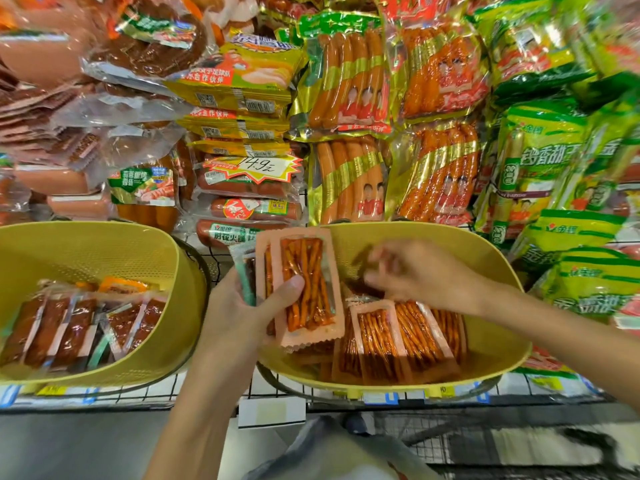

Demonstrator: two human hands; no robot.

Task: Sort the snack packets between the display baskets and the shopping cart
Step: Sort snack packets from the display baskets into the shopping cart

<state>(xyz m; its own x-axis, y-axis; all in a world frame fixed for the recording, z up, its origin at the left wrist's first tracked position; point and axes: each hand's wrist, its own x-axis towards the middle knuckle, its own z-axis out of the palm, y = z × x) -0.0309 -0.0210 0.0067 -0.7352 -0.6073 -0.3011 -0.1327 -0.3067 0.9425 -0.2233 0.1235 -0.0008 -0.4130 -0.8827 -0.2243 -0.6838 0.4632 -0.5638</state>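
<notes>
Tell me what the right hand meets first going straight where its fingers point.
Likely the packets piled in the right basket, just below the blurred fingertips of the right hand; depth is unclear.

It was a shop: a red-and-yellow starburst price tag (254, 167) sat among stacked plastic sausage packs (349, 77) above the left hand (235, 306), a black wire shopping cart (450, 441) below.

The starburst price tag (254, 167) reads 14.9; sausage label (279, 206) perhaps 18.8.
</notes>
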